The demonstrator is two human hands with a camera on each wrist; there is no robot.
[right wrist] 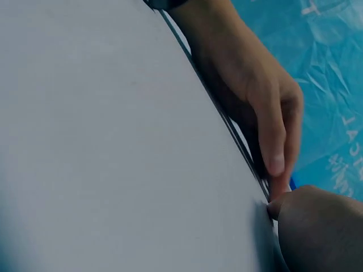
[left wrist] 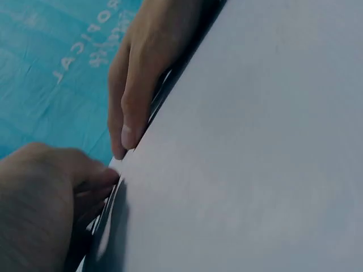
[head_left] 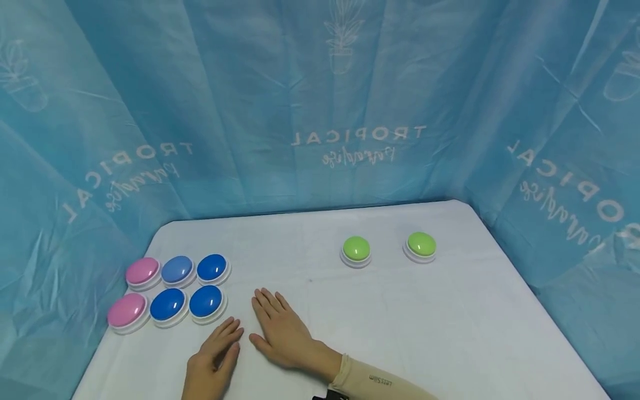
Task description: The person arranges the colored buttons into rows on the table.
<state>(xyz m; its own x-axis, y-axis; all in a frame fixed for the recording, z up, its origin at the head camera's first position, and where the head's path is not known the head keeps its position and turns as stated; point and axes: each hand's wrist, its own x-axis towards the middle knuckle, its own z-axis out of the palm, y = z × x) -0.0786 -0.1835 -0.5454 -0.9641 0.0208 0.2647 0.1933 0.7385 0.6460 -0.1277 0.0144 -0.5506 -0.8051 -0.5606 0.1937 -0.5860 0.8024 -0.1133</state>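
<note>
My left hand (head_left: pixel 212 358) rests on the white tabletop near the front, its fingers loosely bent and holding nothing. To its right my right hand (head_left: pixel 286 333) lies palm down with straight fingers, also holding nothing. The hands are apart. Nearest to the left fingertips is a blue push button (head_left: pixel 205 301) on a white base. Left of it stands another blue push button (head_left: pixel 167 304), then a pink push button (head_left: pixel 126 310). Behind these, a second row has a pink button (head_left: pixel 142 270), a lighter blue button (head_left: pixel 177 269) and a blue button (head_left: pixel 211 267).
Two green push buttons, one (head_left: pixel 356 249) right of the middle and one (head_left: pixel 421 244) farther right, stand toward the back of the table (head_left: pixel 425 328). A blue printed curtain (head_left: pixel 260 111) surrounds the back and sides. The right forearm wears a beige sleeve (head_left: pixel 380 380).
</note>
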